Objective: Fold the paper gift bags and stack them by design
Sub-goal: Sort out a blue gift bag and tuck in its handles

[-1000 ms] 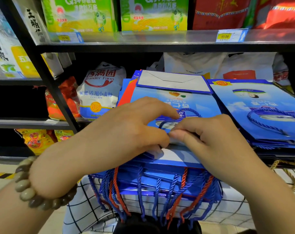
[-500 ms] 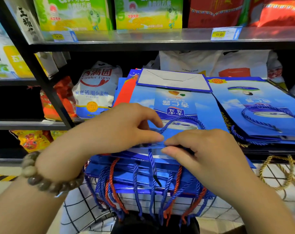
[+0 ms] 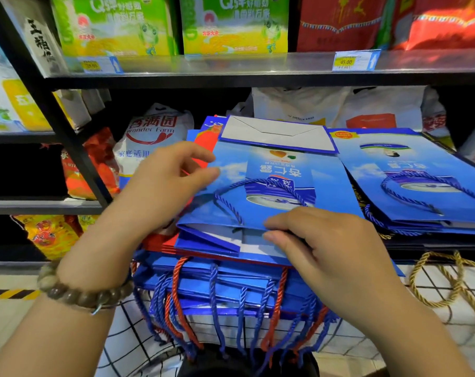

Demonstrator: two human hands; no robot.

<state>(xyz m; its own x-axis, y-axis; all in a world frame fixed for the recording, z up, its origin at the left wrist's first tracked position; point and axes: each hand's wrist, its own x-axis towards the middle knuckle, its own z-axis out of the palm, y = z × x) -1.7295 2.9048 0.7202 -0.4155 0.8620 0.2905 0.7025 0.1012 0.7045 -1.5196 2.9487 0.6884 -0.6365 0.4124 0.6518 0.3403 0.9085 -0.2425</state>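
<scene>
Several shelves (image 3: 231, 66): black metal with packed goods at 12 o'clock. The work sits on the middle tier.
Two stacks: the centre stack (image 3: 231, 281) is flattened blue and red bags with their cords dangling at 6 o'clock. The right stack (image 3: 421, 191), at 3 o'clock, carries the same blue print.
Top bag (image 3: 334, 180): lies flat on the centre stack. It is glossy blue card, with a white folded base panel at 12 o'clock. Likely light, stiff along its creases and slick-faced, so it may slide – best taken by the edges.
Left hand (image 3: 160, 191): at the bag's 9 o'clock edge, fingers loosely bent, thumb tip touching the face, grasping nothing.
Right hand (image 3: 334, 246): at the 6 o'clock edge, fingers above and thumb beneath, pinching the mouth edge.
Cord handle (image 3: 258, 181): twisted blue rope, limp, looped across the face – it probably snags.
</scene>
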